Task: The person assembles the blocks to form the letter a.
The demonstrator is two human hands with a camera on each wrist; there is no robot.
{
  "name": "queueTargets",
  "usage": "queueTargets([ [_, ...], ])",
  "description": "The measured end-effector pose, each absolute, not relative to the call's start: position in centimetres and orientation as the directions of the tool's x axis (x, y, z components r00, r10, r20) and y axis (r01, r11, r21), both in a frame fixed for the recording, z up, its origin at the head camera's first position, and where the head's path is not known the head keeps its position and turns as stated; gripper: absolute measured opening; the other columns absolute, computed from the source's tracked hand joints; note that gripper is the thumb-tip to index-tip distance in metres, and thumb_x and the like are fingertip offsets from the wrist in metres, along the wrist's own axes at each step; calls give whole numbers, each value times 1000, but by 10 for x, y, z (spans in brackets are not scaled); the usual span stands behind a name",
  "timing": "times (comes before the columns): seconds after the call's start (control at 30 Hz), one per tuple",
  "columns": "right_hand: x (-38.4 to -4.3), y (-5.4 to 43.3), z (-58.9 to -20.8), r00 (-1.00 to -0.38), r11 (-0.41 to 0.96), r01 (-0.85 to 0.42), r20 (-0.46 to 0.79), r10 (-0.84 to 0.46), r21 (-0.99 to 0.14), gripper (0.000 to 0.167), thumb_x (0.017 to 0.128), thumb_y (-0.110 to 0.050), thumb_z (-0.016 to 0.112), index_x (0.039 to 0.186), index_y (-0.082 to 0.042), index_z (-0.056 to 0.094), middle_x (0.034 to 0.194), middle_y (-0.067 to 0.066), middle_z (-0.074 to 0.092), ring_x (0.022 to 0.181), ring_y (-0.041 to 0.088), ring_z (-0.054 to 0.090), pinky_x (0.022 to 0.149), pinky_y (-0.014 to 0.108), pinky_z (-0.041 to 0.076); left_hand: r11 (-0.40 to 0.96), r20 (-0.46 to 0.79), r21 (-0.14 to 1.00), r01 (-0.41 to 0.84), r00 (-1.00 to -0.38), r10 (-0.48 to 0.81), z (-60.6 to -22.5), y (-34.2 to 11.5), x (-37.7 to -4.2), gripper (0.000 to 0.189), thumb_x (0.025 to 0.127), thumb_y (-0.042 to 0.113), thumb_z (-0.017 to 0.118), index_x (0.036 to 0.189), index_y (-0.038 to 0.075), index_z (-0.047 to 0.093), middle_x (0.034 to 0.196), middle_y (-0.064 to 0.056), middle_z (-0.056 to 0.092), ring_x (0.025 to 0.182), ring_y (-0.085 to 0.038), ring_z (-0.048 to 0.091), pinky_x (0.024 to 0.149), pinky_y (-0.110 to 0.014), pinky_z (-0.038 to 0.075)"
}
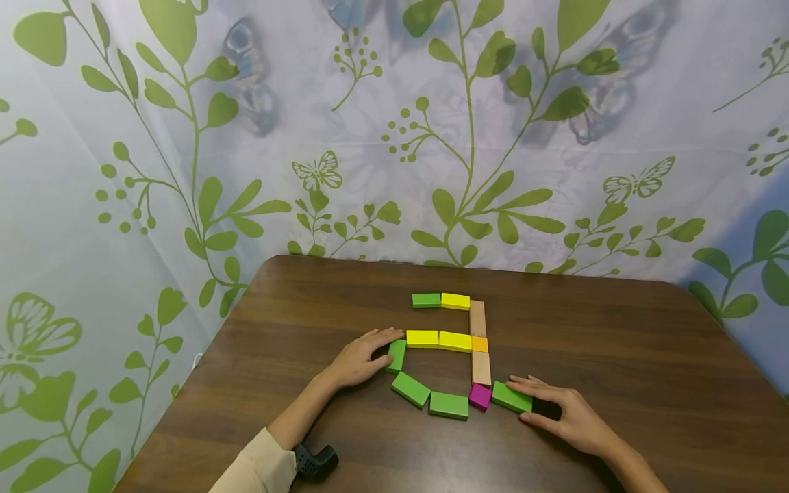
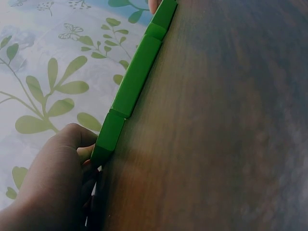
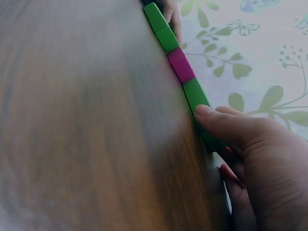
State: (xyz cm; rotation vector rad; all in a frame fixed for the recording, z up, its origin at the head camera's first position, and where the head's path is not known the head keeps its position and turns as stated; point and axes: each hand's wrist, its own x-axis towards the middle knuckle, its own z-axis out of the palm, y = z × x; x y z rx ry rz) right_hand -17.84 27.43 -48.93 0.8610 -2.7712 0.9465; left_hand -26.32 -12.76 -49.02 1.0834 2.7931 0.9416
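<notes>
My left hand holds an upright green block at the left of a block outline, its thumb on the outer side and its fingertips by the top end. Those fingertips lie close to a yellow block. Below, a slanted green block leads to another green block and a tilted magenta block. At the lower right, my right hand pinches a green block between thumb and fingers, its left end close against the magenta one. All these blocks lie on the table.
Plain wooden blocks and an orange block form the right column. A green block and a yellow block make the top row. A black device sits at my left wrist. A leaf-patterned cloth hangs behind the brown table.
</notes>
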Motion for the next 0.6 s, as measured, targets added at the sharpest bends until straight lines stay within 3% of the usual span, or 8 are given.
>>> queueTargets([
  [0.37, -178, 273, -490, -822, 628, -559, 263, -504, -541, 47, 84, -27, 67, 130, -24, 55, 128, -5, 54, 119, 29, 48, 95, 20, 37, 585, 209, 528, 616, -761, 614, -492, -128, -264, 49, 95, 26, 48, 141, 14, 40, 142, -8, 40, 133, -16, 31, 110, -34, 19],
  [0.6, -179, 272, -490, -817, 617, -566, 269, -510, -548, 47, 85, -26, 67, 130, -23, 55, 128, -5, 55, 119, 28, 48, 95, 18, 36, 588, 208, 526, 615, -763, 612, -492, -128, -264, 49, 95, 26, 48, 141, 14, 40, 142, -7, 40, 133, -16, 31, 110, -34, 20],
])
